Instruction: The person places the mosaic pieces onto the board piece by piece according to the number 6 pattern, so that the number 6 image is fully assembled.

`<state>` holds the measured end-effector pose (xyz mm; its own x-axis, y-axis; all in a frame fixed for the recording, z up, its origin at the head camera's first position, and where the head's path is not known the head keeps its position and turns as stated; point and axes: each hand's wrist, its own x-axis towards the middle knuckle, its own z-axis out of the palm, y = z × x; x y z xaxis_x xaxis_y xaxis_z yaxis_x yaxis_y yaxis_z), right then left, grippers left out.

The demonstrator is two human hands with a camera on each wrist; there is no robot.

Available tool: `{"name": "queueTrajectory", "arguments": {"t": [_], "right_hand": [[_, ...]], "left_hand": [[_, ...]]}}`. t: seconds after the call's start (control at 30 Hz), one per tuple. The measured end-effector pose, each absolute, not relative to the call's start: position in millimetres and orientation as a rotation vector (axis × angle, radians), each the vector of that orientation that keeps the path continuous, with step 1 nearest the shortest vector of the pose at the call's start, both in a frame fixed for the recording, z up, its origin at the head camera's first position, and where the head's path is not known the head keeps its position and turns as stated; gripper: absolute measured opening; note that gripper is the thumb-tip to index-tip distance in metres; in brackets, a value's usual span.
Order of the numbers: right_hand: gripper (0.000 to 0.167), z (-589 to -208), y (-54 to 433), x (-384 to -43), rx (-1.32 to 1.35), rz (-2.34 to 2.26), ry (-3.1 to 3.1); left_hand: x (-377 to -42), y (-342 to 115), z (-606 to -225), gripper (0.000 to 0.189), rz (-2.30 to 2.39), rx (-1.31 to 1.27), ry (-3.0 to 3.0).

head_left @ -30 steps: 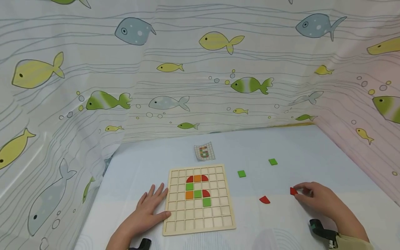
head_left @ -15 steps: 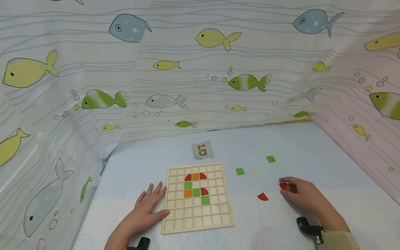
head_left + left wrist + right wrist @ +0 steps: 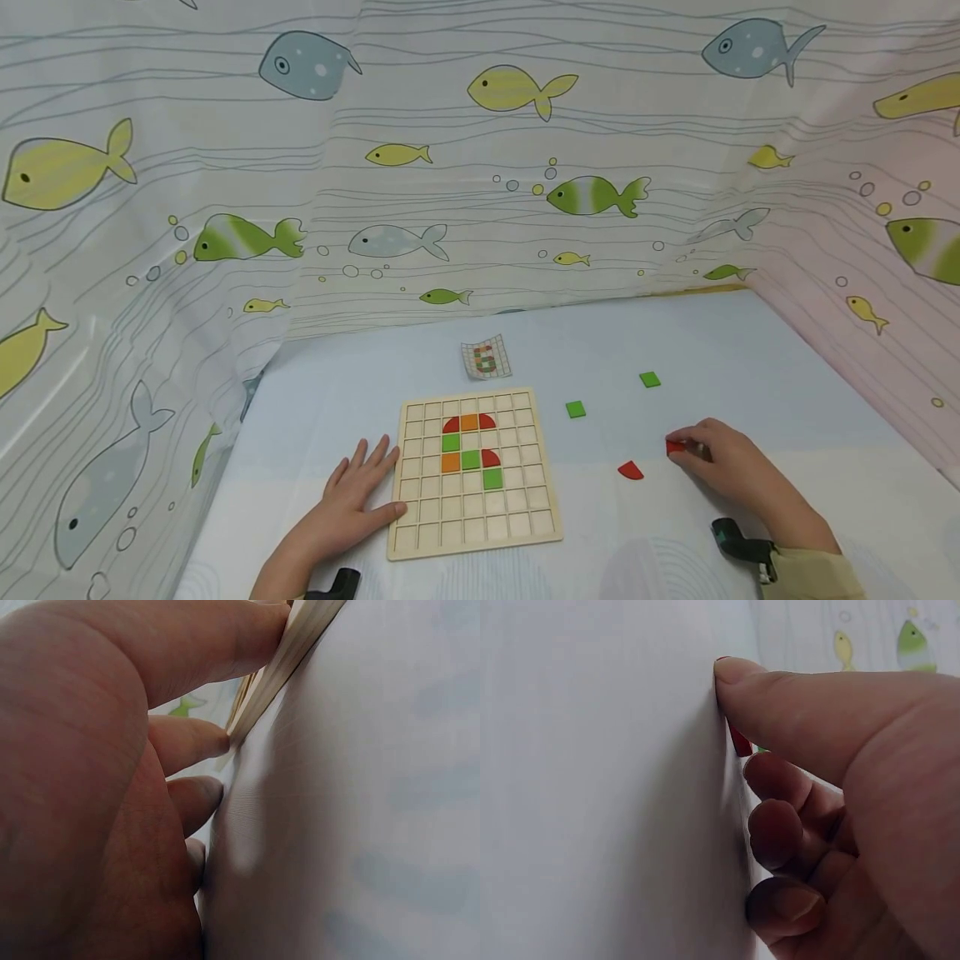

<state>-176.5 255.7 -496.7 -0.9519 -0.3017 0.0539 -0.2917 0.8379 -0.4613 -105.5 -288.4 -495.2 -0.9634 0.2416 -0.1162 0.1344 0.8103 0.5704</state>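
Observation:
My left hand (image 3: 358, 505) lies spread at the left side of a square wooden grid board (image 3: 475, 531), thumb and fingertips at its edge. In the left wrist view, the thumb rests against the board's side (image 3: 296, 645). Red quarter-round, orange square (image 3: 450, 462) and green square tiles sit in some of the board's cells. To the right, my right hand (image 3: 723, 458) pinches a red tile (image 3: 673, 447) low over the table. The right wrist view shows the thumb covering most of that red tile (image 3: 740, 742). A loose red quarter-round tile (image 3: 631, 471) lies left of this hand.
Two green square tiles, one nearer (image 3: 575, 409) and one farther (image 3: 649, 379), lie right of the board. Behind the board is a small paper card (image 3: 485, 358) with a coloured grid pattern. Fish-printed sheeting (image 3: 405, 200) rises at the table's back and sides.
My right hand has moved left with the pinched red tile, closer to the loose red one. The left hand stays at the board's edge. The head view has shifted slightly.

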Motion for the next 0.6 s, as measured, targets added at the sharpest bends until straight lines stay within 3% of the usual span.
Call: {"name": "queueTrajectory", "arguments": {"t": [0.6], "right_hand": [[0.02, -497, 240, -177, -0.675, -0.733, 2.991]], "left_hand": [[-106, -288, -495, 0.084, 0.87, 0.287, 2.81]]}}
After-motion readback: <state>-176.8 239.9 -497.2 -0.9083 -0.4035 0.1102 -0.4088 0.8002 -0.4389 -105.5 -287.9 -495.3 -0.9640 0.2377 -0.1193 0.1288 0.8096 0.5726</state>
